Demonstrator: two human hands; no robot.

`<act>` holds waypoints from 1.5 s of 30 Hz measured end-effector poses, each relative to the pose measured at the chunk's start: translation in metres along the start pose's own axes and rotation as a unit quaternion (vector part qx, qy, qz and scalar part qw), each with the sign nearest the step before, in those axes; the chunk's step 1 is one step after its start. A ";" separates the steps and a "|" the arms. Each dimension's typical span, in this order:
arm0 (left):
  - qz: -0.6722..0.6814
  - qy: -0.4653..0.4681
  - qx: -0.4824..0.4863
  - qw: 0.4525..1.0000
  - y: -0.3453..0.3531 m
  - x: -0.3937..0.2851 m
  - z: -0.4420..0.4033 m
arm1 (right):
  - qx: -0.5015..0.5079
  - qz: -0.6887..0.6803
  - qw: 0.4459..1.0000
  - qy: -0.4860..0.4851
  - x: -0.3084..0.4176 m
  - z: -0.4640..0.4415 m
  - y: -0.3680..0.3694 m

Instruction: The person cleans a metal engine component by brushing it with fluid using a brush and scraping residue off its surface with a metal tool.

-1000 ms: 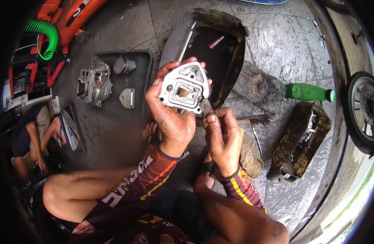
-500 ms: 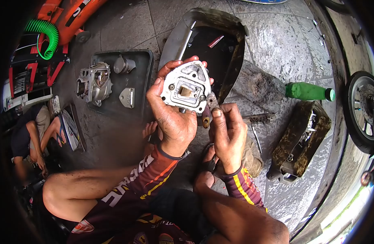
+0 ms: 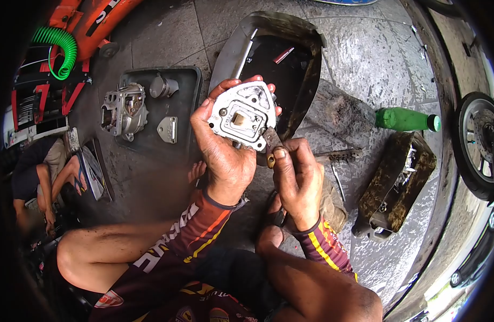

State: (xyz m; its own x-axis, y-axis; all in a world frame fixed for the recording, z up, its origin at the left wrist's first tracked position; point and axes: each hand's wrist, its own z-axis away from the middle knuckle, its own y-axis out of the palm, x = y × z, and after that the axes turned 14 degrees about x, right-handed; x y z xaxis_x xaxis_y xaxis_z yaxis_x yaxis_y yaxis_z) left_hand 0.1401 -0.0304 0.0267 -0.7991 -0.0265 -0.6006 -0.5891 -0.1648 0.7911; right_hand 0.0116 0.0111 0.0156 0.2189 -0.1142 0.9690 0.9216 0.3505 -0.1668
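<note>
My left hand [image 3: 225,161] is wrapped around a silver engine cover [image 3: 247,115], its flat face turned up toward me. The cover has a rounded triangular outline, a raised ridge and a square opening in the middle. In my right hand [image 3: 299,180], a worn flat scraper [image 3: 271,140] is pinched between thumb and fingers. Its blade tip meets the cover's lower right edge; a brass-coloured end with a hole shows below. Much of the scraper is hidden by my fingers.
At the left, a dark tray [image 3: 188,86] holds an engine cylinder head [image 3: 123,112], a piston [image 3: 164,86] and a metal bracket [image 3: 167,130]. A large black pan [image 3: 306,70], green bottle [image 3: 405,119], dirty open casing [image 3: 397,185] and wheel [image 3: 478,145] lie beyond. Another person [image 3: 40,177] crouches far left.
The cover has shifted slightly left and tilted a little in my left hand. The scraper has swung, its blade now lying against the cover's corner. A car has come into view at the right.
</note>
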 end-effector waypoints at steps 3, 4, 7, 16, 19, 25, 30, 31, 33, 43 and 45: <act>-0.005 -0.015 -0.004 1.000 0.002 -0.001 -0.002 | -0.001 -0.056 0.998 0.031 -0.001 -0.006 -0.005; -0.004 -0.031 -0.015 0.999 0.002 -0.002 -0.003 | -0.010 -0.120 0.990 0.075 0.000 -0.008 -0.006; 0.003 -0.055 -0.001 0.998 -0.003 -0.006 -0.003 | 0.013 -0.066 0.997 0.036 0.001 -0.003 -0.007; -0.023 -0.113 -0.001 0.993 -0.006 -0.005 -0.007 | 0.029 0.032 0.992 -0.118 -0.004 -0.003 0.005; -0.018 -0.095 0.004 0.995 -0.006 -0.003 -0.005 | 0.025 -0.060 0.997 0.047 0.001 -0.002 0.000; 0.020 -0.045 0.044 0.998 -0.001 0.006 -0.001 | 0.017 -0.118 0.992 0.045 0.000 0.002 0.003; 0.015 -0.031 0.106 0.994 -0.003 0.018 0.003 | -0.027 -0.291 0.955 0.057 0.002 -0.006 -0.001; -0.004 -0.043 0.119 0.992 -0.003 0.019 0.003 | -0.029 -0.284 0.956 0.063 0.000 -0.007 -0.005; 0.012 -0.095 0.158 0.983 -0.004 0.015 0.002 | -0.045 -0.270 0.960 0.064 -0.001 -0.010 -0.012; 0.135 -0.150 0.113 0.973 -0.020 0.012 -0.005 | -0.090 -0.166 0.982 0.015 0.001 -0.017 -0.024; 0.089 -0.086 0.074 0.990 -0.020 0.016 -0.004 | -0.082 -0.112 0.988 0.074 0.002 -0.007 -0.026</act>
State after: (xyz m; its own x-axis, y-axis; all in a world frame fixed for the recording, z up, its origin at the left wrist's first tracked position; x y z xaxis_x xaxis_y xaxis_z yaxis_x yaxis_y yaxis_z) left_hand 0.1402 -0.0315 0.0008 -0.8927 0.1286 -0.4320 -0.4386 -0.0268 0.8983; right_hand -0.0097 -0.0044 0.0205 0.0376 -0.3107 0.9498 0.9890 0.1476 0.0091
